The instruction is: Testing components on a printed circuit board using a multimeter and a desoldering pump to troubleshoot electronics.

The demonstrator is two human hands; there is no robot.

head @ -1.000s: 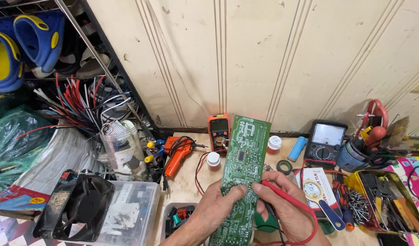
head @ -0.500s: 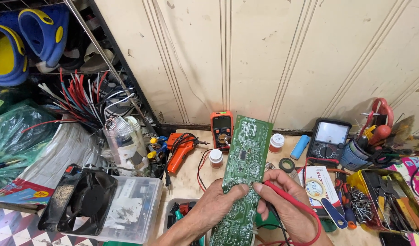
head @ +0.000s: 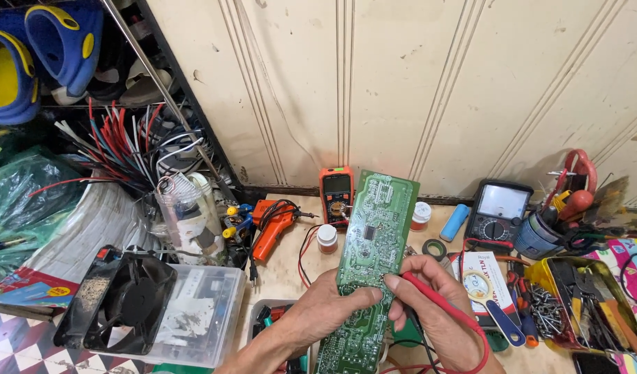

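Hands, two of them, work over the bench: the left hand [head: 325, 315] grips one long green board [head: 370, 249], the right hand [head: 429, 305] pinches one red probe [head: 436, 301], near two small white red-capped jars [head: 326, 237].

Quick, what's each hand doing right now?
Left hand: closed, holding the green circuit board.
Right hand: closed, holding a red probe against the board.

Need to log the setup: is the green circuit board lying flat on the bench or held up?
Held up: the left hand grips the green circuit board off the bench.
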